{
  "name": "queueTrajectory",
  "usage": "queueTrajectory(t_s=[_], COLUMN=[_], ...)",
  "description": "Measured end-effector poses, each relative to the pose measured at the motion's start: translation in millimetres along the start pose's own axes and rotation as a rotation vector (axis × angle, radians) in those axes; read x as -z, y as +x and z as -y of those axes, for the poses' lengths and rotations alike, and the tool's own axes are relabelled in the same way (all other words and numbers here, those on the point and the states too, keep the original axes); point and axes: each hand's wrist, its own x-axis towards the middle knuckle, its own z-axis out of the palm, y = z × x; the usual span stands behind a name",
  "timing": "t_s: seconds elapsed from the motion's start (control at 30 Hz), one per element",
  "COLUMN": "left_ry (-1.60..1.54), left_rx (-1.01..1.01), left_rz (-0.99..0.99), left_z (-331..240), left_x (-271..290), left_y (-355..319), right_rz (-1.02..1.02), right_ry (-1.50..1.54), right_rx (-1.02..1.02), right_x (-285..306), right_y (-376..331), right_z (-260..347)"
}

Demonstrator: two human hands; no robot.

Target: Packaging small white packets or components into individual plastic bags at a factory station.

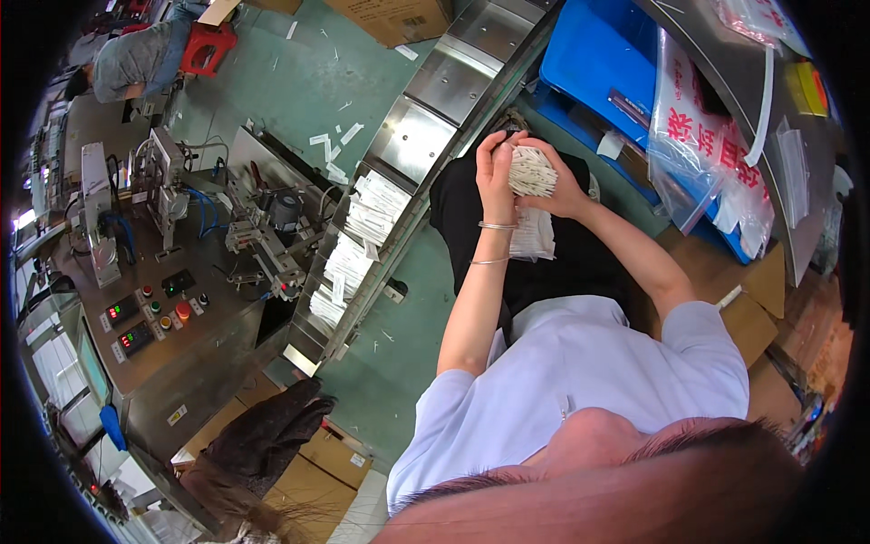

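Note:
Above my lap, my left hand point(495, 177) and my right hand point(565, 184) close together round a thick bundle of thin white paper packets point(533, 172), its packet ends facing up. The left palm presses one side and the right hand wraps the other. Just below the hands, more white packets point(533, 238) lie on my dark-clothed lap, partly in a clear wrapping. To the left, similar loose packets point(373, 207) lie in heaps in the compartments of a metal conveyor point(415, 136).
A machine with a control panel point(149, 317) stands left of the conveyor. To my right are a blue bin point(594, 54), printed plastic bags point(702, 136) and an open cardboard box point(757, 313). Paper scraps litter the green floor. Another person point(140, 59) sits far left by a red stool point(207, 47).

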Motion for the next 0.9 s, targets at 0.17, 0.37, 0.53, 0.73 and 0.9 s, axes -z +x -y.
queueTrajectory(t_s=[0.17,0.37,0.53,0.73,0.9], left_ry=[0.058,-0.325,0.439,1.023,0.821], left_rx=[0.076,0.176,-0.062,-0.247,-0.190], left_rz=[0.074,0.075,-0.274,-0.195,-0.226], left_z=[-1.6,-19.4,-19.9,31.1,53.3], left_x=[2.8,0.7,23.4,30.5,43.2], left_y=[2.7,0.5,-63.6,-120.5,-116.2], right_rz=[-0.034,-0.090,-0.020,0.117,0.231], right_ry=[-0.003,0.057,0.077,0.029,-0.204], right_rx=[0.008,-0.120,-0.316,-0.504,-0.406], right_x=[-2.3,-6.5,34.2,39.6,6.7], right_y=[5.0,19.0,-2.6,-45.8,-54.8], right_z=[-1.9,9.9,55.3,80.0,70.9])
